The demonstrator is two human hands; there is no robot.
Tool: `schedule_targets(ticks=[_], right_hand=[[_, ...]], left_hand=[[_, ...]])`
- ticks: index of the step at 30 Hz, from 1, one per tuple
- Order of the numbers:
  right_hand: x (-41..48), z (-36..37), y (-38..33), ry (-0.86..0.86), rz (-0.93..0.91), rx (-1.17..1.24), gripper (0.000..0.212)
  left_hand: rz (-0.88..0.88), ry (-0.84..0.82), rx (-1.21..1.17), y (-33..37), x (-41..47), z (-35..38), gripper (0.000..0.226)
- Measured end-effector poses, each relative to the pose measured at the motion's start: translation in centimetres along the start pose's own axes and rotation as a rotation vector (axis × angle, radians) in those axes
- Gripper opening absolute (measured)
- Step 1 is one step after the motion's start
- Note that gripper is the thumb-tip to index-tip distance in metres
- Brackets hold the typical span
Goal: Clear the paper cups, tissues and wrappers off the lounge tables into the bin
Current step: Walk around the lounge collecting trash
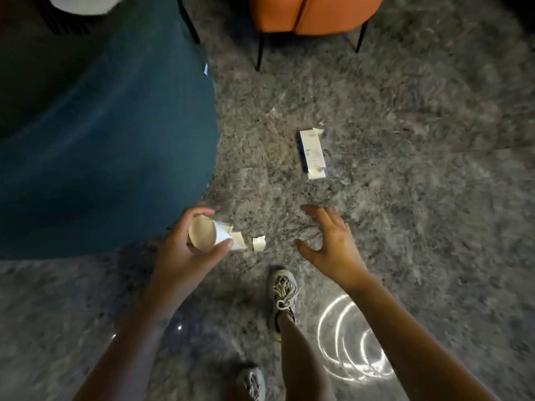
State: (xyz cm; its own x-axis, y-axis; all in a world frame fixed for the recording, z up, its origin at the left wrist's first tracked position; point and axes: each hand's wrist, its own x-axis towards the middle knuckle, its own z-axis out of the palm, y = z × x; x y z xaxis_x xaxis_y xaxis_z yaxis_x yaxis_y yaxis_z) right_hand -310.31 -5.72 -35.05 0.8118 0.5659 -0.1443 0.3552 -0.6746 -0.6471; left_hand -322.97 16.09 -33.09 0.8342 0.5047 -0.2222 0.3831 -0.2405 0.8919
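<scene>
Your left hand [182, 250] curls its fingers round a paper cup [202, 234], with folded white paper [231, 237] pressed to the cup's side. The cup is held over the floor [405, 198], its mouth turned up to you. A small scrap [258, 243] shows just beside it. Your right hand [330, 241] hangs spread, holding nothing. Farther off, a white box [312, 153] lies flat on the grey speckled floor. A teal seat [101, 140] is at left, and an orange chair [312, 13] is at the top.

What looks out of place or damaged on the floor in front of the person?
A small white carton lies flat on the grey floor with its end flaps open, and a torn paper scrap lies just ahead of the shoe. The left hand holds a paper cup and some white paper.
</scene>
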Motion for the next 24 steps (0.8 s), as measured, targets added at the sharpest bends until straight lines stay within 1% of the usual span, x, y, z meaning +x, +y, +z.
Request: schedule_targets(ticks=[6, 9, 14, 17, 20, 24], right_hand=[[10.5, 15.0, 11.7, -0.139, -0.053, 0.015, 0.062], [13.1, 22.6, 17.8, -0.186, -0.083, -0.033, 0.064], [14.3, 33.5, 26.3, -0.288, -0.144, -0.144, 0.068], [14.4, 37.8, 29.2, -0.346, -0.206, -0.163, 0.068], [14.6, 40.9, 31.4, -0.322, -0.263, -0.198, 0.066], [15.2, 42.8, 33.0, -0.277, -0.313, -0.230, 0.061]], left_hand=[[-0.097, 0.014, -0.088, -15.3, 9.7, 9.9, 0.044], [-0.114, 0.028, -0.090, -23.9, 12.9, 13.8, 0.045], [-0.124, 0.024, -0.045, -36.6, 16.3, 17.9, 0.048], [-0.117, 0.015, 0.002, -41.7, 17.8, 19.8, 0.052], [-0.116, 0.024, -0.004, -44.8, 19.8, 21.1, 0.054], [-0.120, 0.032, -0.077, -46.5, 21.5, 21.8, 0.049]])
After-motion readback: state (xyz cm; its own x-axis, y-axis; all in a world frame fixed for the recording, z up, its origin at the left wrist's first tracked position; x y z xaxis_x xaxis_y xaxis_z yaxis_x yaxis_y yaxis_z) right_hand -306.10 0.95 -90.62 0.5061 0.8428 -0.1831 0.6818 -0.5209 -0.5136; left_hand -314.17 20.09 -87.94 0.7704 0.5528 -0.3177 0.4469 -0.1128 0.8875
